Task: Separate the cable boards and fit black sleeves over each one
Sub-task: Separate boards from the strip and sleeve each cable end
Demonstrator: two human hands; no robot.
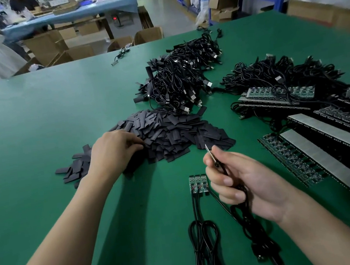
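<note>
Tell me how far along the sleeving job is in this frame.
Done: a heap of apparently sleeved cables lies behind. In hand: the right hand holds one separated board; the left hand reaches into the sleeve pile. Left: three joined boards and stacked panels.

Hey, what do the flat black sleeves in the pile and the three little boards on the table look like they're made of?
Black sleeves: thin flexible plastic, probably heat-shrink tubing; matte dark grey-black, lying flattened, with no glare. Boards: rigid green circuit-board laminate, faintly glossy, carrying tiny components; the exact laminate can't be told.
</note>
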